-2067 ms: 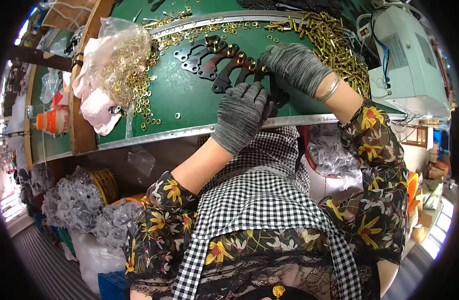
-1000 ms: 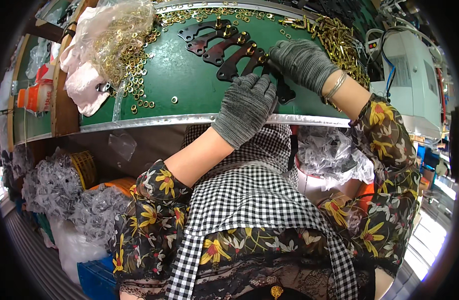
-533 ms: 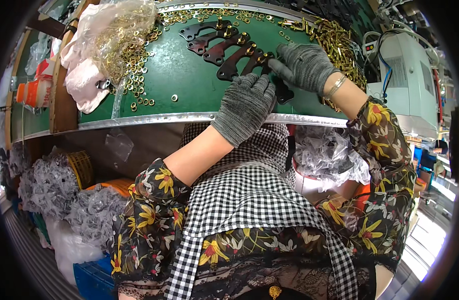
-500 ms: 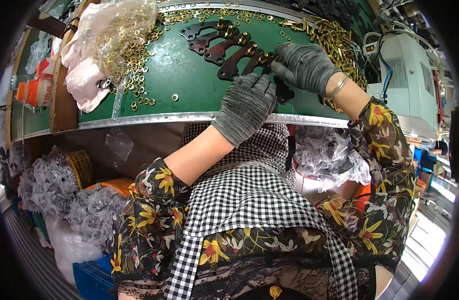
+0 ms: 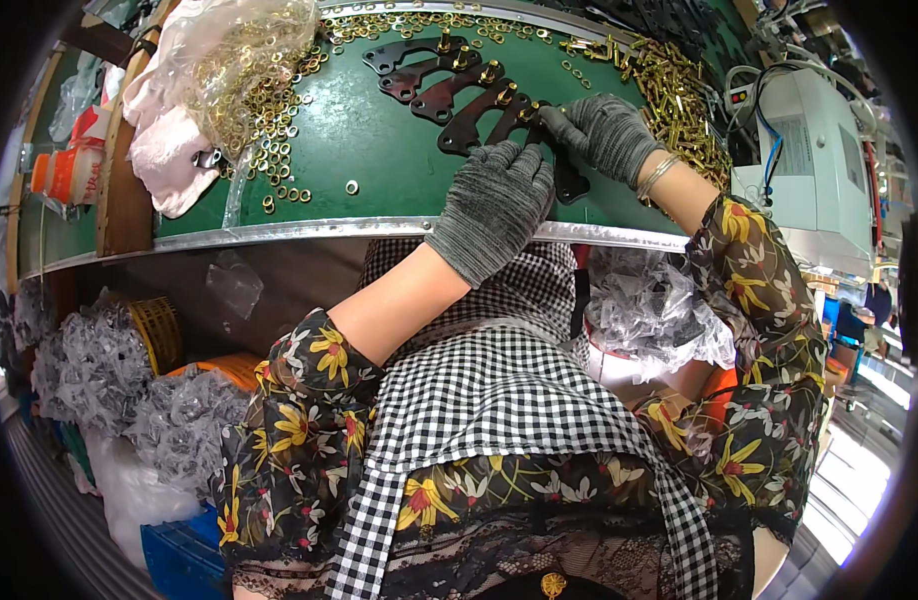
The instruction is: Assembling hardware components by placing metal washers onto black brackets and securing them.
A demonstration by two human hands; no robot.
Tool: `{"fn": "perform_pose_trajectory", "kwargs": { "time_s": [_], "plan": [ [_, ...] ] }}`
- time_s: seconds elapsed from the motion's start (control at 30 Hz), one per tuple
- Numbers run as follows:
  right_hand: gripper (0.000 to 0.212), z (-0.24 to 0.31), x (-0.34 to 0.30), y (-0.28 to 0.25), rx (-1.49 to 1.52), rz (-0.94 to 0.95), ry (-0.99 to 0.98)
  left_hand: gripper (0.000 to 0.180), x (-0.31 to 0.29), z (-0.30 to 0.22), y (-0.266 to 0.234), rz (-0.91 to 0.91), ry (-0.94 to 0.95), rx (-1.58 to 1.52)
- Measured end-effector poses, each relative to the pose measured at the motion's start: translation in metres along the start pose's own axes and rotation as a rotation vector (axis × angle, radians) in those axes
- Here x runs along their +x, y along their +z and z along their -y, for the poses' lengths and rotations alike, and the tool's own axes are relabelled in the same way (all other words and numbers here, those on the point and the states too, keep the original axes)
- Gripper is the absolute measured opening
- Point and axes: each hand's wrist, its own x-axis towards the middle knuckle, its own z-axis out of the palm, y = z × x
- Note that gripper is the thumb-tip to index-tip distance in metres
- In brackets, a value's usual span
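Observation:
Several dark metal brackets (image 5: 434, 101) lie in a slanting row on the green tabletop, with brass-coloured bolts (image 5: 489, 72) standing up at their far ends. My left hand (image 5: 494, 208), in a grey knit glove, curls its fingers against the rightmost bracket (image 5: 572, 186). This bracket lies partly hidden between my hands. Gloved alike, my right hand (image 5: 609, 138) pinches at the far end of that same bracket, beside an upright bolt. Whatever lies between its fingertips is covered by the glove.
Loose brass-coloured bolts (image 5: 679, 110) are heaped at the right, beside a pale machine (image 5: 804, 150). Ring washers (image 5: 277, 150) are scattered left and along the back, some in a clear plastic bag (image 5: 244, 50). A metal strip (image 5: 309, 233) edges the table.
My right hand has shifted slightly, and its thumb and fingers have drawn together at the bracket's far end. My left hand stays nearly in place.

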Motion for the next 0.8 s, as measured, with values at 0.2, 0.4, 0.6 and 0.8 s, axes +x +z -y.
{"fn": "perform_pose_trajectory", "kwargs": {
  "time_s": [0.2, 0.4, 0.6, 0.8],
  "plan": [
    [0.053, 0.008, -0.001, -0.017, -0.209, 0.140, 0.014, 0.024, -0.001, 0.001, 0.001, 0.011, 0.003, -0.007],
    [0.046, -0.019, 0.001, -0.019, -0.060, -0.066, -0.022, 0.024, -0.002, 0.001, 0.001, -0.001, 0.011, 0.006],
    [0.045, -0.022, 0.041, -0.028, 0.122, 0.005, 0.030, 0.023, 0.000, 0.000, -0.003, -0.006, 0.004, -0.033],
    [0.046, -0.007, 0.071, -0.023, -0.062, 0.043, 0.074, 0.023, 0.003, -0.003, -0.006, -0.008, -0.011, -0.069]
  ]
}}
